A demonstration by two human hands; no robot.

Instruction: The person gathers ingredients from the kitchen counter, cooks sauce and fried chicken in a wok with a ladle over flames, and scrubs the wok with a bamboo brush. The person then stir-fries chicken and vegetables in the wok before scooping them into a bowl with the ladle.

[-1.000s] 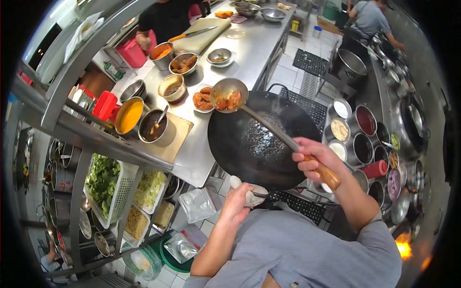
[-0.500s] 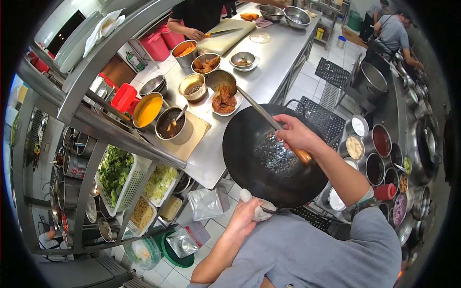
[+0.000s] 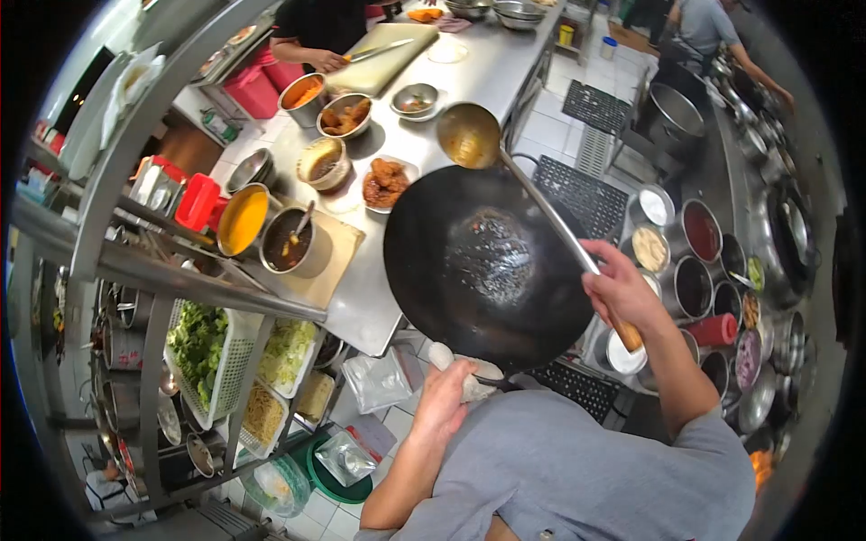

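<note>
My left hand (image 3: 442,397) is closed round a pale cloth (image 3: 478,374) wrapped on the handle of the black wok (image 3: 550,298). Oily residue glistens inside the wok, which holds no pieces of food. My right hand (image 3: 622,288) grips the wooden-ended handle of a long ladle (image 3: 469,135). The ladle's bowl, stained with sauce, hangs over the wok's far rim. Left of the wok, glazed browned pieces (image 3: 385,183) lie on a white plate on the steel counter (image 3: 365,316).
Sauce and food pots, including an orange one (image 3: 242,222), stand on the left. Condiment containers (image 3: 701,230) line the right. Vegetable baskets (image 3: 225,370) sit on the lower left shelf. A co-worker's hand (image 3: 327,61) holds a knife across the counter. Another person (image 3: 708,36) works at back right.
The browned pieces went from the ladle onto the plate. The ladle then moved away from the plate, toward the far side of the wok. My left hand keeps its hold.
</note>
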